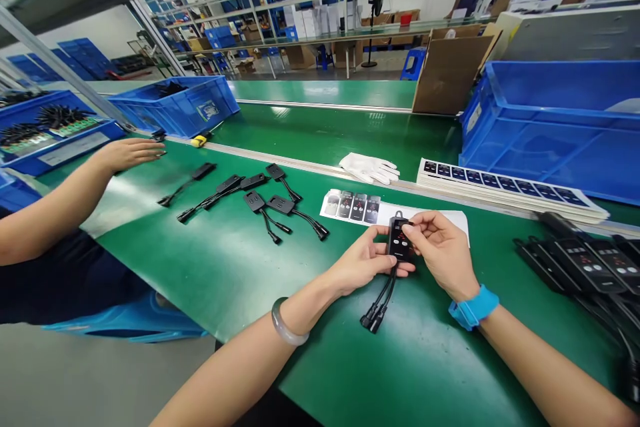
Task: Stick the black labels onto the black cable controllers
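Upright in my left hand [364,257] is a small black controller [400,247] with a hanging loop on top and two short cables with plugs below. My left fingers wrap around its back and sides. On its front is a dark label with red marks and two pale buttons. My right hand [445,252] is closed at its upper right edge, thumb on the label; some fingertips are hidden. Just behind lies a sheet of labels [358,208], several dark ones still on it. More black controllers [283,204] lie on the green bench to the left.
Finished-looking controllers [593,263] are piled at right. A stack of label sheets [505,188], a white glove [370,168] and a blue bin [555,127] stand behind. At left, a co-worker's hand [131,153] reaches near another blue bin [183,107].
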`<action>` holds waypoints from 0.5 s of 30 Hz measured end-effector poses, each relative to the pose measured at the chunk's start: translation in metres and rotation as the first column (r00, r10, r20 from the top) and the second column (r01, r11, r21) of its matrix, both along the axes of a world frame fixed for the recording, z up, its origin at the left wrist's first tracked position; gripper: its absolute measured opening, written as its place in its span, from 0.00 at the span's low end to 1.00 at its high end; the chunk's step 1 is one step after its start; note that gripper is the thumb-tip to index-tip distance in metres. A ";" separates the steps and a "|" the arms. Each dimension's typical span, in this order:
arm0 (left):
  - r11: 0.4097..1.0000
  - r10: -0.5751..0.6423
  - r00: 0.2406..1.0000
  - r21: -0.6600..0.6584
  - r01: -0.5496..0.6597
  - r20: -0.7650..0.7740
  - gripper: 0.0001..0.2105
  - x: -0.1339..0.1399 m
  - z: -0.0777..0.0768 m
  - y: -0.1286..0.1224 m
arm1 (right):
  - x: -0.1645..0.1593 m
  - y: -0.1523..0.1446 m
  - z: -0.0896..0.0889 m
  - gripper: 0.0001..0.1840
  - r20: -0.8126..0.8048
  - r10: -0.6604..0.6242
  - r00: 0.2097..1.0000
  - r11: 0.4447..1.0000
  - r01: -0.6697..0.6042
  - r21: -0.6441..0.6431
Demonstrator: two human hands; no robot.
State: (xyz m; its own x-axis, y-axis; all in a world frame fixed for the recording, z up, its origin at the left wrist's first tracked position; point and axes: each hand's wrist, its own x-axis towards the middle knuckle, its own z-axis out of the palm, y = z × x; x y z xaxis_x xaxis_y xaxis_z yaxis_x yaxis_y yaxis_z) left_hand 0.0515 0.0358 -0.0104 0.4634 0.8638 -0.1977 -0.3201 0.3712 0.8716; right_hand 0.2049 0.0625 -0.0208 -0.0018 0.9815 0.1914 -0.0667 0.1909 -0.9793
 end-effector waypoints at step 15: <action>0.997 0.000 1.000 0.078 0.001 -0.019 0.20 0.001 -0.007 0.000 | 0.000 0.003 -0.008 0.14 -0.031 -0.008 0.999 0.999 0.007 -0.049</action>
